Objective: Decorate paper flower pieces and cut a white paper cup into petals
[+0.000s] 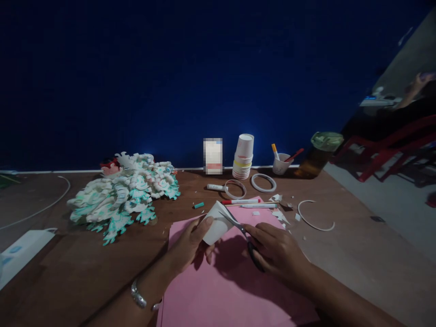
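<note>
My left hand [197, 238] is closed around a white paper cup [218, 229], tilted above the pink paper, with the thumb lying on its side. In my right hand [277, 247] are scissors [252, 250] with dark handles, the fingers wrapped through the loops. The scissor blades are parted and meet the cup's upper right edge; the far side of the cup is hidden. Under both hands lies a stack of pink paper sheets [218, 295]. Just beyond it rest a red marker [241, 201] and a pale marker [259, 206].
At left is a heap of white cut-outs with green edges [136, 195]. Along the back stand stacked paper cups [243, 156], a cup with pens [282, 165] and a jar with a green lid [318, 154]. Tape rolls [264, 183] and white scraps [281, 217] lie nearer.
</note>
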A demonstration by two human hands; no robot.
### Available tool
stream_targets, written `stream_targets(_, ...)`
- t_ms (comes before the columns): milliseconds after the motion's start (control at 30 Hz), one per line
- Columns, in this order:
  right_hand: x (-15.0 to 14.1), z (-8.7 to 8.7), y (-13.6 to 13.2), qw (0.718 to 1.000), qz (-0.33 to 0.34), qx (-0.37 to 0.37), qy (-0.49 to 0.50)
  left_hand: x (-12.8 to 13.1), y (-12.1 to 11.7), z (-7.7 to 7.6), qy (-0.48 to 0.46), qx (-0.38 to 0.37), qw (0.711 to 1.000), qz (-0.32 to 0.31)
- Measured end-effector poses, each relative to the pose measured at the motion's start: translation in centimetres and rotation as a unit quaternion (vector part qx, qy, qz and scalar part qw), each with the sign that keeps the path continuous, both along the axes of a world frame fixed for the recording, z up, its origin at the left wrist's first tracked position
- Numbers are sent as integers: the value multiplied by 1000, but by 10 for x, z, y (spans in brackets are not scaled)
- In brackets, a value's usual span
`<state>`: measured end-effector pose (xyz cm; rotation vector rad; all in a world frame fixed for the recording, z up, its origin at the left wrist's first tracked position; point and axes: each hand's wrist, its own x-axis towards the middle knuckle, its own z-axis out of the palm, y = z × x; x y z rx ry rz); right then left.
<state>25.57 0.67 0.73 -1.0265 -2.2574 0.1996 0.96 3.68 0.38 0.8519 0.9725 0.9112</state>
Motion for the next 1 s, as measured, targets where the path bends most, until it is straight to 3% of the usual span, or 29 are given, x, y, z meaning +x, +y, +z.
stream_targets(167,-1,-4,1,1000,4,22,13,-1,1,3,50,51,996,-61)
stream_targets(500,-3,-4,-3,1000,-1,17,23,7,0,11,40,56,998,7)
stream_targets(700,-3,-5,-2,1000,3,17,22,5,1,1,69,82,993,43)
stream_targets(833,-2,-4,-4,999,2,29,19,6,-1,0,96,103,988,54)
stream_targets(1000,-3,1,-3,1000,-7,12,1,7,-5,9,144,153,977,35)
